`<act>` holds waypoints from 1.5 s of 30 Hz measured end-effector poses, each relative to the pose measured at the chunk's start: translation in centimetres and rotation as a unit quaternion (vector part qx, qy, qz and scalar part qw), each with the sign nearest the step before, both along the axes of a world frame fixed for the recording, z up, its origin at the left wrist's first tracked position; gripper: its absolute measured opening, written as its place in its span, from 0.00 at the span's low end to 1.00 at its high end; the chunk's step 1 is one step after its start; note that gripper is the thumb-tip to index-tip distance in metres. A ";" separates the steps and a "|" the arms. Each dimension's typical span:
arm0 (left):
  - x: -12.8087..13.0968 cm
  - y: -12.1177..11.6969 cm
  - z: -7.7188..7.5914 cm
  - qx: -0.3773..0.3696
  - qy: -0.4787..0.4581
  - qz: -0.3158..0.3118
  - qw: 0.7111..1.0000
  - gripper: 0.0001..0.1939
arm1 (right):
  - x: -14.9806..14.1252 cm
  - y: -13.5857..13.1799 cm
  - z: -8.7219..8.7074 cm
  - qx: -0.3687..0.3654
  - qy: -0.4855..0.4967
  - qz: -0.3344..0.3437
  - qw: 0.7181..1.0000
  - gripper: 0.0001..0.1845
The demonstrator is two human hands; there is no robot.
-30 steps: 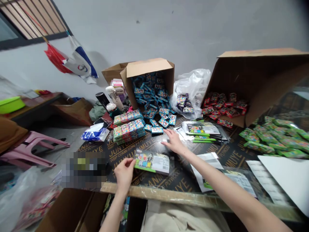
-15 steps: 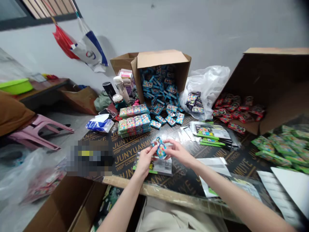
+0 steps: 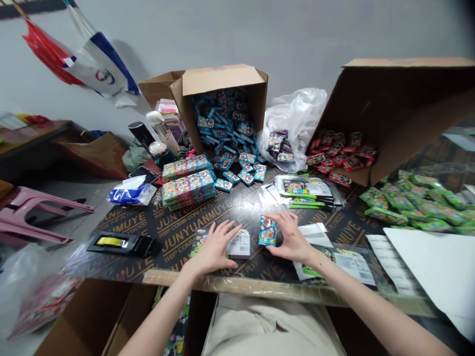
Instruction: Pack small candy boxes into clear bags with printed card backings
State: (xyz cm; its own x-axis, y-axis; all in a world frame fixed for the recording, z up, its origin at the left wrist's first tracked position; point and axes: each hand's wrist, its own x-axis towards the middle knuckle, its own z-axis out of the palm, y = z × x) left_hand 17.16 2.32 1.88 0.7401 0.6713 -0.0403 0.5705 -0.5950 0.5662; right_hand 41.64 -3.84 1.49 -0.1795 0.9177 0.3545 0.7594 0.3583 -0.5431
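Note:
A small blue printed box point(image 3: 267, 230) is in my right hand point(image 3: 291, 236), gripped by its edges between thumb and fingers just over the table. My left hand point(image 3: 217, 245) lies with spread fingers over a flat black-and-green printed packet point(image 3: 243, 244) and partly hides it. Behind my hands, several loose blue boxes point(image 3: 245, 176) spill from an open cardboard carton point(image 3: 218, 81). Stacked wrapped rows of small boxes point(image 3: 189, 190) stand to the left of them.
Flat black-and-green packets point(image 3: 304, 188) lie piled behind my right hand. Red boxes point(image 3: 339, 153) sit in a tipped carton, with green packs point(image 3: 423, 200) at the right. A black tape dispenser point(image 3: 122, 243) rests on the left. Bottles point(image 3: 160, 129) stand at the back.
My left hand has let go of the blue box and spread over the flat packet. My right hand now holds the box alone, farther right. The view has shifted to the right.

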 end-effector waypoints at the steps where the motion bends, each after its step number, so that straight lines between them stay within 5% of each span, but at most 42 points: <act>1: -0.4 0.1 -0.3 0.024 0.036 -0.017 0.999 0.47 | 0.1 -0.1 -0.3 -0.005 -0.016 -0.001 1.000 0.37; 10: 0.8 0.1 -0.9 0.116 -0.018 0.010 0.993 0.49 | -0.4 -0.6 -0.1 -0.054 -0.053 0.027 0.997 0.41; 15: 1.2 0.1 -0.8 0.099 -0.030 -0.010 0.995 0.49 | 0.4 -0.3 -0.3 -0.054 0.002 0.088 0.995 0.43; 21: 1.0 1.1 -0.6 0.095 -0.053 0.046 0.993 0.47 | 0.6 0.0 -1.3 0.015 0.043 -0.047 0.998 0.41; 29: 1.9 1.6 -0.5 0.058 -0.085 0.032 0.994 0.48 | 1.2 1.0 -0.2 -0.042 0.050 0.055 0.996 0.54; 34: 2.3 2.2 -0.8 0.026 -0.123 0.085 0.988 0.50 | 0.7 0.8 0.1 0.015 0.032 -0.049 0.998 0.52; 37: 2.8 2.7 -0.5 0.032 -0.130 0.088 0.987 0.50 | 0.2 0.7 0.5 -0.036 0.043 0.025 0.998 0.46; 40: 3.3 3.4 -0.9 0.040 -0.122 0.093 0.987 0.48 | 1.1 3.5 0.7 -0.033 0.053 0.032 0.998 0.35; 43: 3.7 4.1 -2.3 0.043 -0.089 0.095 0.991 0.49 | 4.2 10.5 1.5 0.043 0.069 -0.145 0.986 0.29; 45: 3.9 4.5 -3.5 0.041 -0.058 0.083 0.994 0.49 | 6.9 16.6 2.3 0.046 0.078 -0.232 0.969 0.37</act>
